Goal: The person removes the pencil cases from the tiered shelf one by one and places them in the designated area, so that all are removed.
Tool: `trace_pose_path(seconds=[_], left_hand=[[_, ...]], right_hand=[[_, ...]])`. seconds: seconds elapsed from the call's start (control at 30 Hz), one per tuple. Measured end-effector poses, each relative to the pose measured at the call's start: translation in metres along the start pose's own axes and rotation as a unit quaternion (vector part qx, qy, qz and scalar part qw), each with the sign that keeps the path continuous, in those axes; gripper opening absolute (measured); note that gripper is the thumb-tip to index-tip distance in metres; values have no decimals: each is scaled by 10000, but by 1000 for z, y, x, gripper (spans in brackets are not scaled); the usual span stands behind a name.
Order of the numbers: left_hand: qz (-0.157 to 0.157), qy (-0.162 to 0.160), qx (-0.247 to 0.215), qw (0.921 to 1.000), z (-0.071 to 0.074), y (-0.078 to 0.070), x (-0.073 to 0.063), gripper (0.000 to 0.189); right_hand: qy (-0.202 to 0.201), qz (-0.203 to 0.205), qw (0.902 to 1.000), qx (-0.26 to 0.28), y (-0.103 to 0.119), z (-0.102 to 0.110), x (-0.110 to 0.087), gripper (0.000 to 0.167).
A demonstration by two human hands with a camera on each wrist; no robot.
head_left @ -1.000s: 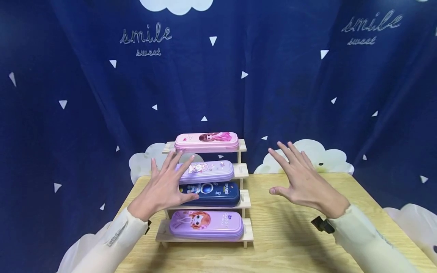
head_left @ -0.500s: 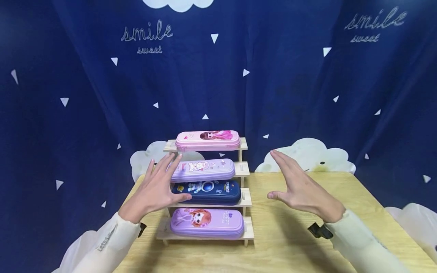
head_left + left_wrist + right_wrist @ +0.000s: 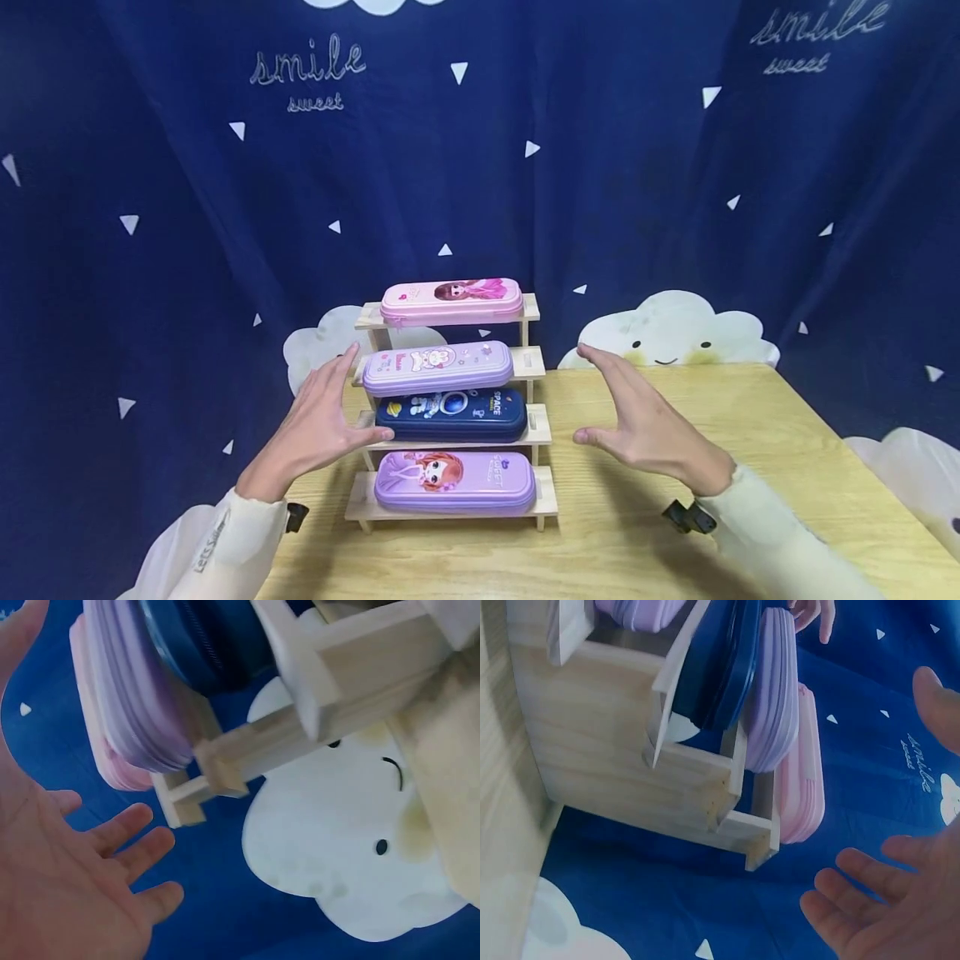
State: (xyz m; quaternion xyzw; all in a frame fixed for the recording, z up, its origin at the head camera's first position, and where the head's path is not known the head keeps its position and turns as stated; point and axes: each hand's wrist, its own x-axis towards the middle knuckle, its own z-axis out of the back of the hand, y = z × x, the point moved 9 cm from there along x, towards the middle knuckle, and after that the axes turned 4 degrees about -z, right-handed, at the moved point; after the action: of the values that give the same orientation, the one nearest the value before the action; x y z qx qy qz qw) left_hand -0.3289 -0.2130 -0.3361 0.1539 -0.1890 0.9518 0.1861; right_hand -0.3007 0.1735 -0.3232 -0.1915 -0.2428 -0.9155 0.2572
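Four-tier wooden stand aside, I see a wooden stepped rack (image 3: pixel 547 500) bearing zippered pencil cases, one per shelf. On top lies a pink pencil case (image 3: pixel 452 302) with a doll picture. Below it, a lavender pencil case (image 3: pixel 438 367) with a bunny sits slightly askew, its left end nearer. Under that are a navy space pencil case (image 3: pixel 450 415) and a purple pencil case (image 3: pixel 453 482). My left hand (image 3: pixel 311 425) is spread at the rack's left, thumb tip overlapping the navy case's end. My right hand (image 3: pixel 645 421), fingers extended and thumb apart, hovers to the rack's right, holding nothing.
The rack stands on a light wooden table (image 3: pixel 750 533). Behind hangs a dark blue curtain (image 3: pixel 637 208) with white triangles, clouds and lettering. A black strap piece (image 3: pixel 688 517) shows at my right wrist, another (image 3: pixel 296 517) at my left.
My left hand has drawn left and no longer covers most of the lavender and navy cases. My right hand has shifted slightly left. The head view has tilted down a little.
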Motion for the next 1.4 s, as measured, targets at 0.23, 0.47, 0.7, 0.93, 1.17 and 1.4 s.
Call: trace_pose_path(seconds=[0.23,0.47,0.7,0.93,1.17,1.4], left_hand=[[353,68,-512,9980,-14,26,-7,124],[713,300,-1018,9918,-39,50,-17,112],[865,609,-1207,9870,-58,59,-21,116],[908,785,-1393,9829,-69,61,-18,110],[948,860,-1325,9829,-75,62,-15,105],[860,759,-1282,9851,-75,64,-10,103]], right_hand=[[-34,136,9998,136,5,-8,-3,103],[140,147,9991,373,7,-24,-8,100],[251,269,9971,662,17,-42,-13,96],[489,327,9950,806,26,-66,-19,93],[628,194,9915,1127,30,-80,-24,92],[639,285,9894,1273,32,-86,-25,91]])
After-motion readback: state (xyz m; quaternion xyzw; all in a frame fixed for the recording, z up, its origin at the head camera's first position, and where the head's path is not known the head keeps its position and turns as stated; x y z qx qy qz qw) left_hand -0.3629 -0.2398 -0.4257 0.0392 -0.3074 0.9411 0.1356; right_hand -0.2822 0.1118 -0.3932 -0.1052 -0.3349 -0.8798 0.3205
